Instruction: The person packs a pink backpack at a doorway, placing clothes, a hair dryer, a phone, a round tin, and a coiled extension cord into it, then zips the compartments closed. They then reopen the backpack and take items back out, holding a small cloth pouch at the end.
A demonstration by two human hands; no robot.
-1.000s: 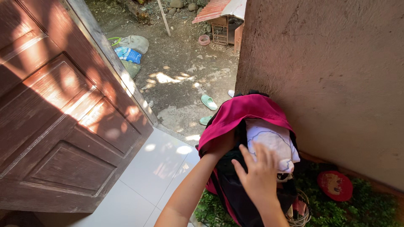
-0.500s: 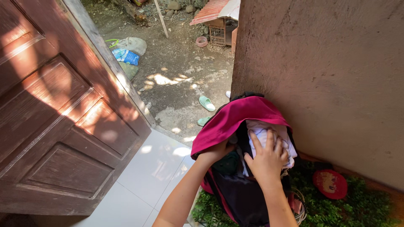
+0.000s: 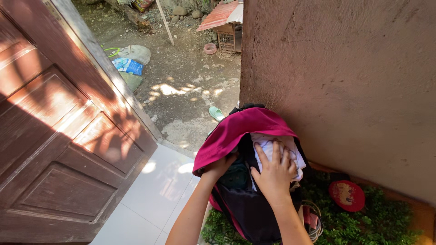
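While the left hand grips the edge of the magenta flap of a dark backpack, fingers curled under the cloth and holding it up, the right hand lies on a white folded cloth in the open mouth of the pack, fingers spread and bent over it; whether it pinches the cloth I cannot tell. The backpack stands on a green mat against the rough plaster wall, just beside a round red lid; a brown wooden door stands open to the left, above white floor tiles, with a green sandal on the dirt outside.
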